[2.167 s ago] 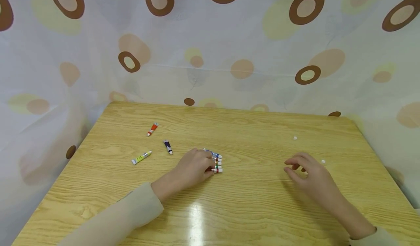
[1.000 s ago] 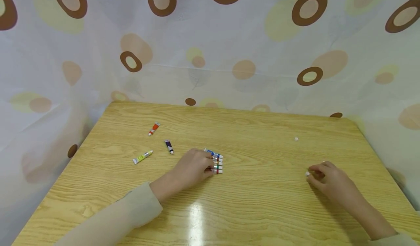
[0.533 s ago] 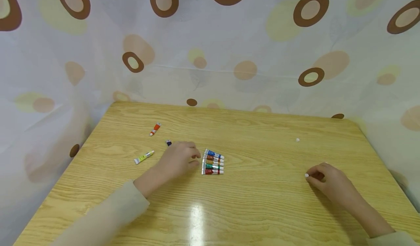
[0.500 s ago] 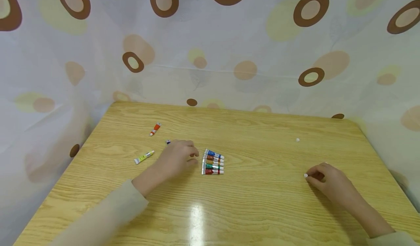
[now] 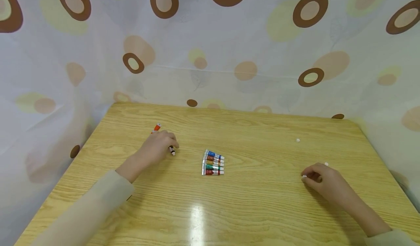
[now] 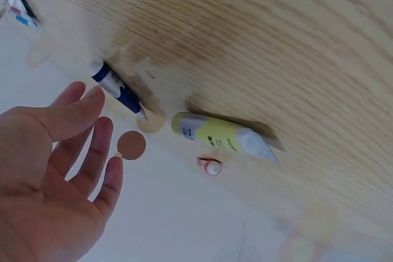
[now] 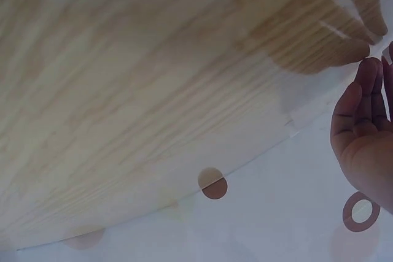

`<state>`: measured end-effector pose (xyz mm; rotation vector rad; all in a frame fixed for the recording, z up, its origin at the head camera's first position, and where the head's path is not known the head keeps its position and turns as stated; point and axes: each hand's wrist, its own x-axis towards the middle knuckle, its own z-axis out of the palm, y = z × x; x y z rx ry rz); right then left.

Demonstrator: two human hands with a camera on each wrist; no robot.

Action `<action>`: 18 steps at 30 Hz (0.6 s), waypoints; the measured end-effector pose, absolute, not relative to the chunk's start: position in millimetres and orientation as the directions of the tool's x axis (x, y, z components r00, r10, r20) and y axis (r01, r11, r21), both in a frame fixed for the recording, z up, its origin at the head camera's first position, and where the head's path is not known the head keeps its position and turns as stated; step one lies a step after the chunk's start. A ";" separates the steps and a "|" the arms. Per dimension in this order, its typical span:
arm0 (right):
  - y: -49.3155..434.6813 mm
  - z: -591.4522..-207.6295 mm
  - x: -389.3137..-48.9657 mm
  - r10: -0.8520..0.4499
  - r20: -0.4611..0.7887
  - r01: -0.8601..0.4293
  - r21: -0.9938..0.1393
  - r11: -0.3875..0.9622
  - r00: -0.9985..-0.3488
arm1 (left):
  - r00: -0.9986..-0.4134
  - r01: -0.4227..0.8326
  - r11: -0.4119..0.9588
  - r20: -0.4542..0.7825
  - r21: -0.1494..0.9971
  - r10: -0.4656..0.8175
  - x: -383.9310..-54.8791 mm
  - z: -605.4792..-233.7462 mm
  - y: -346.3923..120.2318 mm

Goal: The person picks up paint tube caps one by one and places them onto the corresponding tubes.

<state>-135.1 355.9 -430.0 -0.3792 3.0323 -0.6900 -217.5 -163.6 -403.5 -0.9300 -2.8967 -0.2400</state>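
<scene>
My left hand (image 5: 155, 147) is over a dark blue paint tube (image 5: 172, 150), whose white-capped end shows past the fingers. In the left wrist view its fingers are loosely bent beside the dark blue tube (image 6: 116, 87), with a visible gap. A yellow paint tube (image 6: 212, 133) lies close by; the hand hides it in the head view. Partly covered behind the hand is a red paint tube (image 5: 156, 128). My right hand (image 5: 328, 182) pinches a small white piece (image 5: 304, 176) between thumb and forefinger, low over the table at the right.
Several paint tubes (image 5: 213, 162) lie side by side mid-table, white caps pointing right. Two more small white pieces rest on the right: one farther back (image 5: 298, 140) and another white piece (image 5: 326, 164) just behind the right hand. A patterned curtain (image 5: 210, 49) surrounds the wooden table (image 5: 256, 202).
My left hand has let go of the row of tubes and moved left to the dark blue tube. The right hand has moved right and now pinches a white piece, shifting slightly left lately.
</scene>
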 end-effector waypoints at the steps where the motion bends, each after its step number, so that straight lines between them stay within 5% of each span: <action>1: 355.6 -429.7 -134.9 -0.234 0.044 -0.230 -0.429 0.873 -0.971 | -0.810 0.585 0.803 0.122 0.112 0.573 -218.6 -404.7 -164.9; 18: 348.8 -426.9 -130.1 -0.212 0.197 -0.281 -0.455 0.845 -0.957 | -0.835 0.539 0.824 -0.013 0.176 0.550 -228.7 -409.6 -171.0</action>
